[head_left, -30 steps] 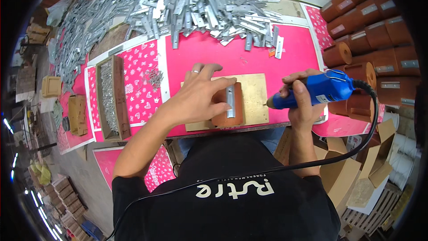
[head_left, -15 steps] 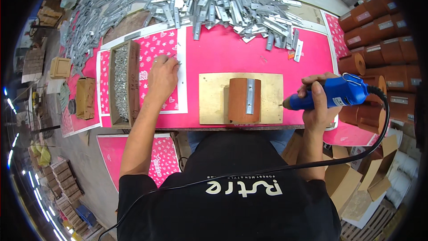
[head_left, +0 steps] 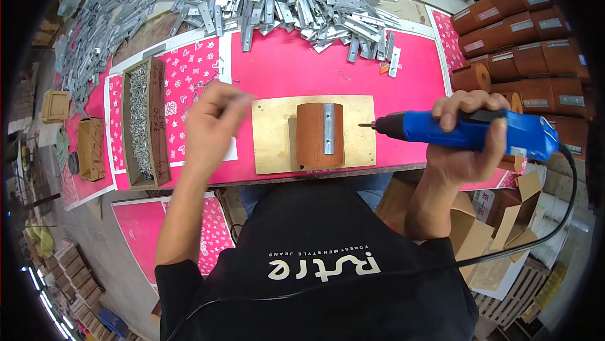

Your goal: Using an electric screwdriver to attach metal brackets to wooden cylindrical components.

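Fingers (head_left: 448,117) of the right hand (head_left: 459,157) grip the blue screwdriver (head_left: 526,136), the left hand (head_left: 215,121) curls, too blurred to tell any pinch, and with the metal strip (head_left: 328,129) on the brown block (head_left: 311,134), keeping the bit (head_left: 365,125) square should drive truest!

Right hand (head_left: 460,159) grips a blue screwdriver (head_left: 469,132); left hand (head_left: 215,115) hovers near a brown cylinder (head_left: 309,136).

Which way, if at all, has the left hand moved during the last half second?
Yes: the left hand moved right, away from the tray, toward the fixed board.
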Tool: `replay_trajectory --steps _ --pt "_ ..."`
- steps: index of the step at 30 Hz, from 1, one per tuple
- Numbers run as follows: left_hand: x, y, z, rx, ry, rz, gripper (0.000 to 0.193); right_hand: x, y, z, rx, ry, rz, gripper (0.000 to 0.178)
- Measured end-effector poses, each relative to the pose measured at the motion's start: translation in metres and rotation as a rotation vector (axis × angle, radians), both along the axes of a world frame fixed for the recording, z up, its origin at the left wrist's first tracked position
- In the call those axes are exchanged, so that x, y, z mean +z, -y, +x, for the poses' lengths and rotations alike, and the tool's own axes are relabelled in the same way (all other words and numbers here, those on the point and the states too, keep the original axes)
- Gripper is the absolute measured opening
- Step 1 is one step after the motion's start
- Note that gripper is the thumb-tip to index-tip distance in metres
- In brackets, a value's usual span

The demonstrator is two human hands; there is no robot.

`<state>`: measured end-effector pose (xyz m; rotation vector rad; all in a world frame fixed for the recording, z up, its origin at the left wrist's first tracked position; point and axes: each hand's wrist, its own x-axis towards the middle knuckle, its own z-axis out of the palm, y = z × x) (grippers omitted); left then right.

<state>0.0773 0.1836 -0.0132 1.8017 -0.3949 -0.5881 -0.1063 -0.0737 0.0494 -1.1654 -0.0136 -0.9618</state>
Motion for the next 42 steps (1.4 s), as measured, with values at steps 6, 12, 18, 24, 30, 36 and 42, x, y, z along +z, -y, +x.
replay_trajectory --steps 6,12,18,24,30,36,42 --pt "0.005 0.045 -0.052 -0.139 -0.6 -0.475 0.011 0.023 -0.003 0.015 0.252 0.235 -0.016 0.036" --pt "-0.012 0.044 -0.058 -0.2 -0.836 -0.572 0.018 0.025 -0.006 0.022 0.331 0.248 0.022 0.037" --pt "-0.012 0.044 -0.061 -0.199 -0.896 -0.629 0.019 0.024 -0.008 0.027 0.334 0.252 0.035 0.037" --pt "-0.009 0.045 -0.062 -0.292 -0.454 -0.355 0.015 0.022 -0.009 0.031 0.286 0.214 0.118 0.035" --pt "-0.006 0.049 -0.066 -0.388 0.426 -0.148 0.016 0.022 -0.017 0.022 0.236 0.157 0.097 0.034" --pt "-0.02 0.048 -0.074 -0.372 0.66 -0.112 0.028 0.012 -0.031 0.013 0.261 -0.006 -0.098 0.034" --pt "-0.032 0.05 -0.077 -0.337 0.653 -0.124 0.029 0.018 -0.045 0.01 0.216 -0.114 0.028 0.043"
